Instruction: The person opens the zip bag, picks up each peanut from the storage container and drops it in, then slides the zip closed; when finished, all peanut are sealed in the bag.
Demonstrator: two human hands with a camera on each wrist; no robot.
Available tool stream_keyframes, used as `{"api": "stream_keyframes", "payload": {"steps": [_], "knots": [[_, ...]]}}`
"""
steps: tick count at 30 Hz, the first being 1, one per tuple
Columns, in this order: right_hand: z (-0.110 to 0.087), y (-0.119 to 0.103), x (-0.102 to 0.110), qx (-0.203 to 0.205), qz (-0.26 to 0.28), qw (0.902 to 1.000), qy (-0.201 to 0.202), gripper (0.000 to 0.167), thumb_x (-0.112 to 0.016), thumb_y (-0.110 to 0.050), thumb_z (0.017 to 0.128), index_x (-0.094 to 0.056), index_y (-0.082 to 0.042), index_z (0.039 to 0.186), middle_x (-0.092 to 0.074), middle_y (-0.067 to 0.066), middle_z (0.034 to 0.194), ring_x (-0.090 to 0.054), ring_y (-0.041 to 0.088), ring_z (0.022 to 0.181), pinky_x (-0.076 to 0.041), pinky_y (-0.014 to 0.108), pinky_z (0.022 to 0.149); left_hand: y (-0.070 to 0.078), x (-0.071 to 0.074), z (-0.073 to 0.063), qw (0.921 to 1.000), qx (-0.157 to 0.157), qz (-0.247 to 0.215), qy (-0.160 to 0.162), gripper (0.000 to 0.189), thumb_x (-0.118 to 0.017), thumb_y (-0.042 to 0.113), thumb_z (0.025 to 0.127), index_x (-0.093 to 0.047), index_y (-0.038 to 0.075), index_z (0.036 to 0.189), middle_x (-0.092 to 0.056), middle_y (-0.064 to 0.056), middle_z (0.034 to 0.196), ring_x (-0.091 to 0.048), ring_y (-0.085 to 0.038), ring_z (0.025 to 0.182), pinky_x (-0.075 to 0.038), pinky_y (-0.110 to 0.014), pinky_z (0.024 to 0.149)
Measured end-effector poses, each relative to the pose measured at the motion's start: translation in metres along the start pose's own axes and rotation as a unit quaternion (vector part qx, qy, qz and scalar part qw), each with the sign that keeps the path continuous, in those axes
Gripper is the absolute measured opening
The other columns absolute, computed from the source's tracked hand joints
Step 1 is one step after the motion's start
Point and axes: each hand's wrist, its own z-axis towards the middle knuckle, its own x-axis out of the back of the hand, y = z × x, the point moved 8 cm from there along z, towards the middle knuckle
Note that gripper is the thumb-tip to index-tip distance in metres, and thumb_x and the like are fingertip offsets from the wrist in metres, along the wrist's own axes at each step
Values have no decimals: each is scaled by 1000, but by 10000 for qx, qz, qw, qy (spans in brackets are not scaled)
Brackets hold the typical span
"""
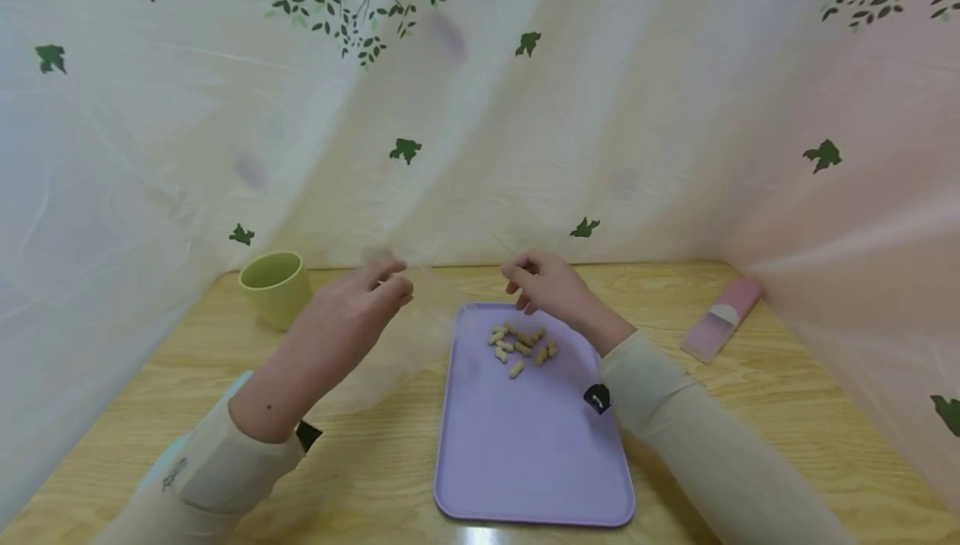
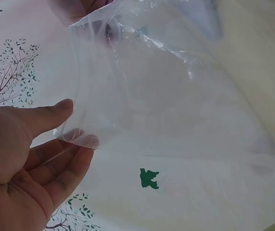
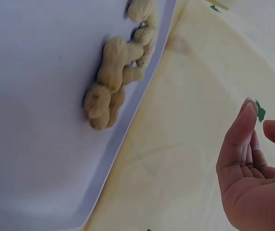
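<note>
In the head view I see a green cup point(image 1: 279, 299) near the left hand point(image 1: 341, 320), peanuts point(image 1: 522, 348) on a purple tray point(image 1: 532, 453), a pink packet point(image 1: 722, 320) farther right, wooden table point(image 1: 367, 478), leaf-printed sheeting point(image 1: 487, 103) behind; at the left wrist, thumb and fingers hold a raised clear plastic bag's point(image 2: 176, 106) edge; at the right, the right hand point(image 3: 253, 187) gapes past the tray's rim

Yel-grn cup point(image 1: 277, 299), pink pkt point(image 1: 723, 318)

The left forearm point(image 1: 202, 466) reaches up from lower left, the right forearm point(image 1: 720, 445) from lower right. Near mid-frame, the left hand point(image 1: 348, 307) and right hand point(image 1: 551, 285) hang apart, fingers bent, thumbs parted from fingertips.
</note>
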Motion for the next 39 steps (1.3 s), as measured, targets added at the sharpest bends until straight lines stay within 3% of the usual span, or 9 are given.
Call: {"api": "stream_keyframes", "payload": {"steps": [5, 12, 20, 26, 34, 39], "knots": [[2, 12, 14, -195, 169, 9996, 104, 35, -59, -35, 111, -66, -6, 128, -72, 20, 117, -74, 23, 84, -68, 39, 81, -1, -2, 0, 10000, -41, -14, -32, 16, -79, 10, 96, -65, 8, 103, -75, -18, 123, -77, -36, 96, -67, -44, 75], [7, 34, 21, -499, 121, 9987, -22, 39, -59, -31, 111, -64, 0, 132, -69, 27, 125, -76, 23, 88, -68, 42, 88, -1, -4, 1, 9998, -139, -94, -91, 15, -79, 9, 96, -67, 8, 105, -76, -17, 122, -78, -34, 94, -67, -44, 76], [6, 42, 23, -662, -401, 9956, -535, 44, -61, -28, 110, -65, 7, 135, -72, 27, 124, -77, 23, 91, -69, 39, 87, 0, -6, 0, 9996, -192, -53, -181, 28, -83, 8, 93, -69, 5, 117, -76, -14, 120, -78, -29, 94, -68, -40, 79], [4, 45, 25, -799, -1110, 9868, -867, 39, -64, -27, 108, -71, 6, 126, -76, 21, 112, -77, 19, 83, -69, 33, 79, 0, -6, -1, 9999, -68, -2, -132, 46, -84, 7, 92, -64, 2, 133, -78, -14, 111, -78, -29, 89, -67, -40, 75], [4, 56, 17, -1070, -1586, 9687, -1580, 27, -69, -21, 104, -75, 5, 100, -73, 8, 85, -72, 14, 73, -67, 29, 73, 2, -7, -2, 9996, 56, -24, -266, 49, -84, 9, 92, -63, 0, 135, -78, -15, 115, -79, -30, 97, -68, -42, 80], [6, 61, 16, -1247, -1735, 9618, -1711, 26, -70, -22, 104, -76, 2, 97, -73, 5, 83, -71, 14, 73, -66, 28, 73, 3, -9, -2, 9992, 134, -47, -364, 49, -84, 10, 92, -63, 0, 136, -78, -15, 119, -79, -30, 101, -68, -43, 84]]}}
